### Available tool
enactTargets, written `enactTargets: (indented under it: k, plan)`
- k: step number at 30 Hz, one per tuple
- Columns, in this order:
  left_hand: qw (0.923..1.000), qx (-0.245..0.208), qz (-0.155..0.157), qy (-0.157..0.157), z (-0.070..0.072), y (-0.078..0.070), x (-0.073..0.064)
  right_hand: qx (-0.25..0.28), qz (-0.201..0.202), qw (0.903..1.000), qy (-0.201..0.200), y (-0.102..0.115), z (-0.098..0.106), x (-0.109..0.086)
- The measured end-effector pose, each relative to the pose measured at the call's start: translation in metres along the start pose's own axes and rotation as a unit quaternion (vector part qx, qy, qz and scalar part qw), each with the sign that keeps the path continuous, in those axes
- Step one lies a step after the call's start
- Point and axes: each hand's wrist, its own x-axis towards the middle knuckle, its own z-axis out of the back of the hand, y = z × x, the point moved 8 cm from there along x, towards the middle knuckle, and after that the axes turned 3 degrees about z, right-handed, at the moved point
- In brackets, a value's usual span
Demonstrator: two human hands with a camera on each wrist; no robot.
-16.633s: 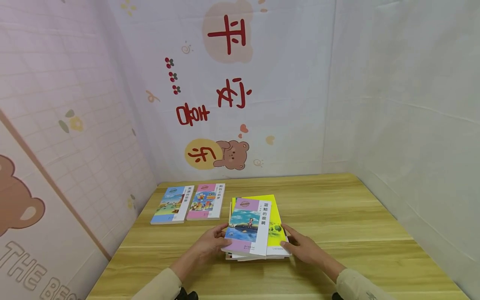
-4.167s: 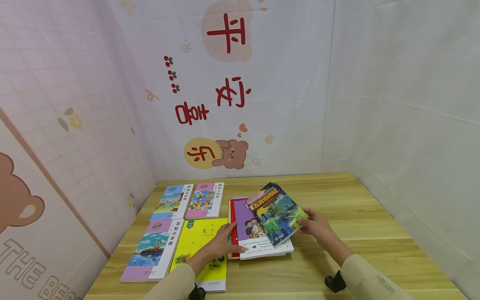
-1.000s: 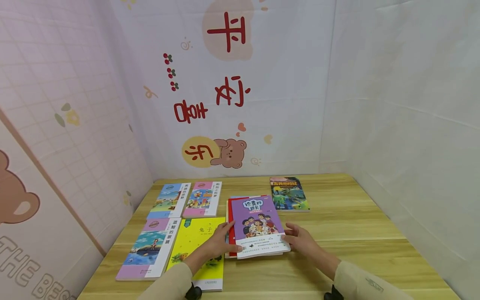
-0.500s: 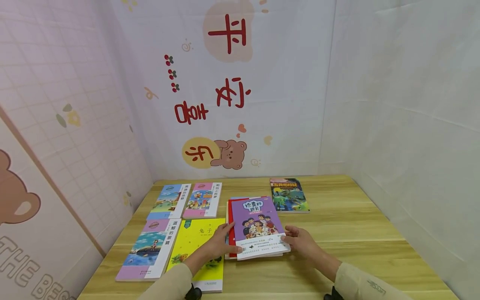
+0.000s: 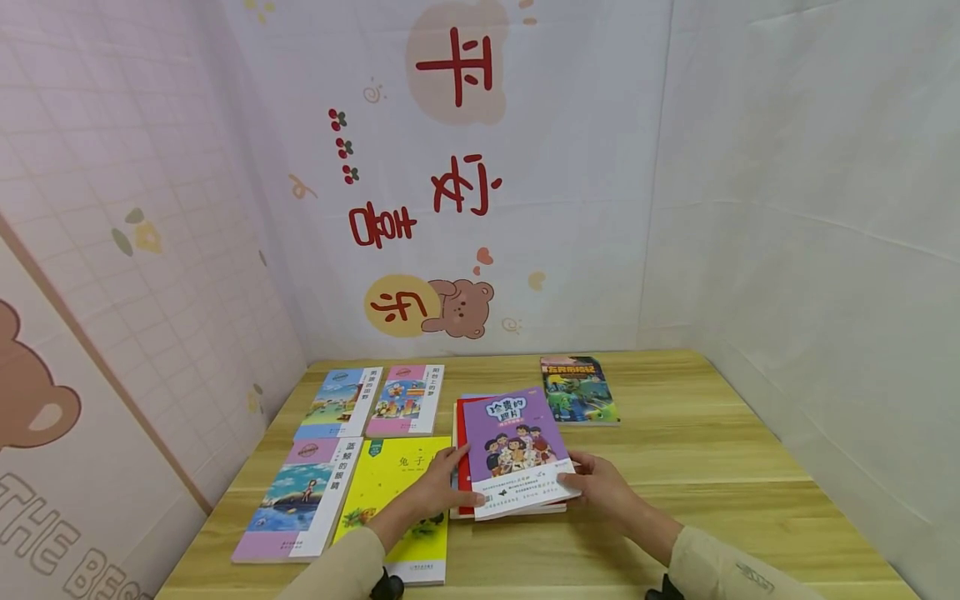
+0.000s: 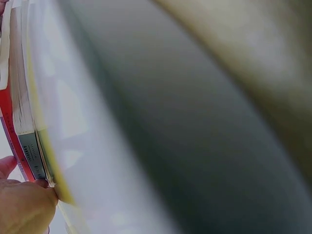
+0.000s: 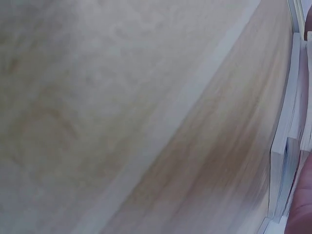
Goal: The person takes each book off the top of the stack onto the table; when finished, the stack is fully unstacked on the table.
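Note:
A purple book (image 5: pixel 517 442) with a white lower band lies on top of a small stack in the head view. Under it a red book (image 5: pixel 463 467) shows along the left side. My left hand (image 5: pixel 431 487) holds the stack's near left corner, thumb on the purple cover and fingers at the side. In the left wrist view the hand (image 6: pixel 27 207) sits at the corner of the red book (image 6: pixel 22 151) and a thicker grey-spined book (image 6: pixel 31 153). My right hand (image 5: pixel 607 496) pinches the purple book's near right corner, thumb on top, fingers hidden below.
A dark green dinosaur book (image 5: pixel 579 390) lies at the back right of the wooden table (image 5: pixel 712 467). On the left are a blue book (image 5: pixel 337 402), a pink book (image 5: pixel 405 400), a whale-themed book (image 5: pixel 298 498) and a yellow book (image 5: pixel 393 475) beside the stack. Cloth walls surround the table.
The dinosaur book went from my right hand to the table's back right. My right hand has since shifted slightly inward, and the purple book's right side has turned and risen slightly. The left hand stays put.

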Motion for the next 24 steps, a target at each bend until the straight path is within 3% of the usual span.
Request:
enactTargets:
  k: [13,24]
  plan:
    - [0.9998,-0.014,-0.008,0.012,-0.002,0.001,0.003,-0.021,-0.032,0.995,-0.093,0.0,0.01,-0.001]
    - [0.9999,-0.01,-0.013,0.006,0.001,0.001,0.001,-0.028,-0.035,0.9925,-0.114,0.008,0.028,-0.001]
